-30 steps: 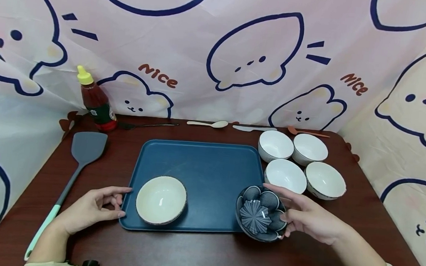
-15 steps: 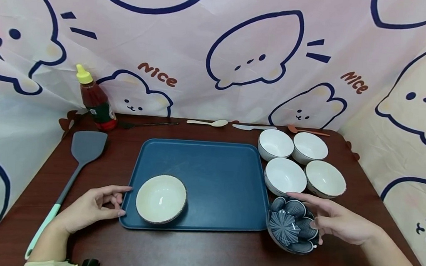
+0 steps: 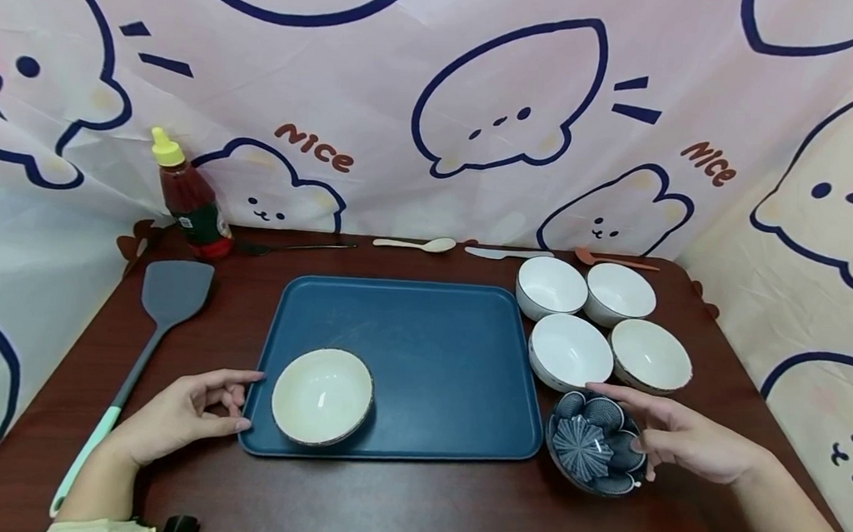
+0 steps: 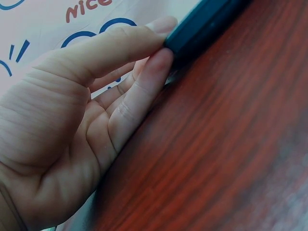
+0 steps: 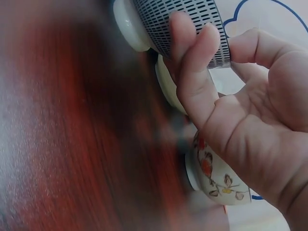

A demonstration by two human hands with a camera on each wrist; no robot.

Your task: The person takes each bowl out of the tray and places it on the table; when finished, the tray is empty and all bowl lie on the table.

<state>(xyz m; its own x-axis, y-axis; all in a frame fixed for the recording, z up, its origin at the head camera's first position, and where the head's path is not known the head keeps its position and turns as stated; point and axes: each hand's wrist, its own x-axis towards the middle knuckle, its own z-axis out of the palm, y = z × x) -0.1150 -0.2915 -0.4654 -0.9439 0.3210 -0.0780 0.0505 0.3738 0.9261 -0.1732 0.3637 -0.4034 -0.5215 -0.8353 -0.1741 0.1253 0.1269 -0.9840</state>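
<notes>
The right hand (image 3: 683,441) holds the blue patterned bowl (image 3: 593,446) by its far rim, thumb and fingers curled around the edge, with the bowl on or just above the counter (image 3: 407,507), just off the right front corner of the blue tray (image 3: 421,332); whether its foot has fully touched down cannot be told. The left hand (image 3: 182,414) rests at the tray's left front corner, thumb and a finger lightly pinching the rim, the other fingers loosely bent. A cream bowl (image 3: 322,397) sits inside the tray near that corner. The main risk seems to be crowding: the patterned bowl is very close to the nearest of four white bowls (image 3: 570,351), and the right wrist view shows the fingers (image 5: 192,53) squeezed between bowl walls, so a careless release or a sideways slide could knock ceramic against ceramic or pinch a finger. A one-sided rim grip could also let the bowl tip. The counter is dark reddish wood; it also carries a grey spatula (image 3: 160,312), a sauce bottle (image 3: 191,201) and spoons along the back edge. A cartoon-printed cloth (image 3: 438,117) hangs around it on three sides.
</notes>
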